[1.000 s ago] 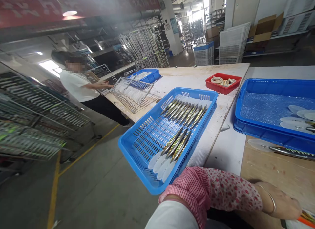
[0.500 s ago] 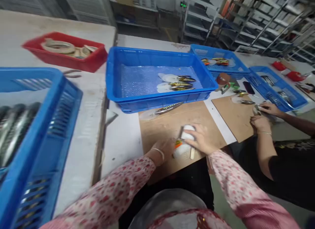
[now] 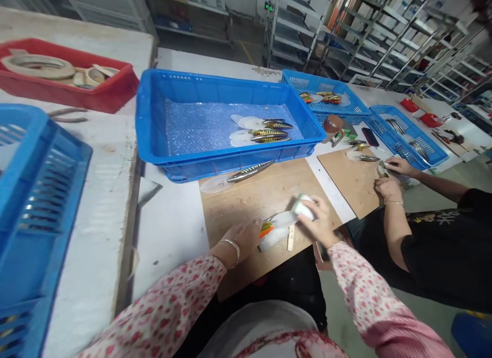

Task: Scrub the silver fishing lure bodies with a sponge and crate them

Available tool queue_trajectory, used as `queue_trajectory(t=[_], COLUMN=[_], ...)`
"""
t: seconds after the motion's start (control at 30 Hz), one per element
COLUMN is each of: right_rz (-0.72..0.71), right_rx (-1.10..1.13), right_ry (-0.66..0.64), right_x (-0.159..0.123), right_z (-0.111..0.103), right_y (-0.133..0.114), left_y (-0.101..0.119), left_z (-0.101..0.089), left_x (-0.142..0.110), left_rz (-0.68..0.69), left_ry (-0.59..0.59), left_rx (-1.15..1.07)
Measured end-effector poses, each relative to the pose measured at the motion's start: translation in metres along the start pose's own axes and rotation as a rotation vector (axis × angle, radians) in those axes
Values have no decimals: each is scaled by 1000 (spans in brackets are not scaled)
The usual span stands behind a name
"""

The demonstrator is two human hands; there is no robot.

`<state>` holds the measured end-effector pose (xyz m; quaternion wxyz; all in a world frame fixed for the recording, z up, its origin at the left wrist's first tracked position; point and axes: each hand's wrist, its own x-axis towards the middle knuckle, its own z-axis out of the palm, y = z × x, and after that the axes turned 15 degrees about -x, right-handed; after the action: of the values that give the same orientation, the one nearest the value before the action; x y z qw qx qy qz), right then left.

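head view: the white table (image 3: 169,219) carries the work. on it stands the blue bin (image 3: 230,159), lined with bubbly sheet, just beyond the brown board (image 3: 226,206). the red tray (image 3: 103,99), with rolls of tape in it, stands left of the bin.

the two hands are apart from each other. the left hand (image 3: 242,240) is curled over the body of the orange lure (image 3: 266,229), holding it above the board near its front edge; the rear of that lure is hidden. the right hand (image 3: 320,222) pinches the white block (image 3: 303,208) close to the lure's clear lip (image 3: 284,219); contact between block and lip cannot be confirmed.

progress, as judged: the orange lure is mid-work, its condition too small to grade. the binned lures (image 3: 271,136), at least three, lie toward the right of the bin with their lips to the left, and appear to be set aside; whether finished or waiting cannot be determined. the loose lure (image 3: 249,172) lies across the far part of the board, just outside the bin, untouched by either hand, its status likewise open.

smallest item noted: the pale stick (image 3: 290,238), lying between the two hands, held by neither.
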<state>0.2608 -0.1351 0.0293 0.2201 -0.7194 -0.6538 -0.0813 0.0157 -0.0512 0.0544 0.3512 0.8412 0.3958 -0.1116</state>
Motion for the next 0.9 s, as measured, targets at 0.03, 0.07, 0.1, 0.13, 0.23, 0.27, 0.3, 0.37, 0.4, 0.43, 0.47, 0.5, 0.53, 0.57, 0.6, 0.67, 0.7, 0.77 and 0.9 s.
queue_trajectory(t=[0.03, 0.07, 0.1, 0.13, 0.23, 0.27, 0.3, 0.37, 0.4, 0.43, 0.47, 0.5, 0.53, 0.57, 0.6, 0.67, 0.7, 0.77, 0.9], right_rz=[36, 31, 9, -3, -40, -6, 56, 220, 283, 316, 317, 294, 260, 227, 207, 204, 204, 177, 76], right_rx=[-30, -63, -76, -73, -73, -82, -95, -92, -68, -33, 4, 37, 58, 61, 47, -12, -40, -70, -45], right_ry=[11, -9, -31, -39, -11, 14, 42, 98, 129, 163, 188, 204, 203, 187, 159, 73, 21, -78, -131], right_x=[2, 3, 4, 5, 7, 9, 10, 16, 19, 23, 27, 31, 34, 35, 35, 30, 25, 12, 1], right_z=[7, 14, 20, 25, 33, 33, 31, 25, 20, 15, 11, 7, 4, 3, 3, 6, 9, 13, 24], right_y=[-27, -52, -73, -87, -81, -66, -48, -14, -1, 8, 11, 10, 6, -1, -11, -34, -47, -72, -91], left_y=[-2, -3, -5, -6, -7, -6, -4, -1, 2, 4, 6, 9, 10, 12, 13, 12, 10, 6, -4], left_z=[0, 0, 0, 0, 2, 3, 3, 4, 4, 4, 5, 5, 7, 9, 12, 19, 24, 31, 37], left_x=[1, 2, 2, 3, 3, 3, 2, 1, 0, -2, -3, -4, -6, -6, -7, -7, -6, -6, -7], left_rz=[-4, -5, -1, 6, -3, -17, -38, -69, -79, -86, -88, -80, -64, -40, -17, -6, -10, 0, 105], left_ry=[-16, -30, -34, -34, -12, -3, 3, 17, 26, 33, 42, 60, 79, 97, 103, 76, 54, 43, 59], left_rx=[1, -1, -7, -19, -53, -56, -51, -38, -42, -57, -83, -121, -168, -221, -280, -412, -480, -593, -747])
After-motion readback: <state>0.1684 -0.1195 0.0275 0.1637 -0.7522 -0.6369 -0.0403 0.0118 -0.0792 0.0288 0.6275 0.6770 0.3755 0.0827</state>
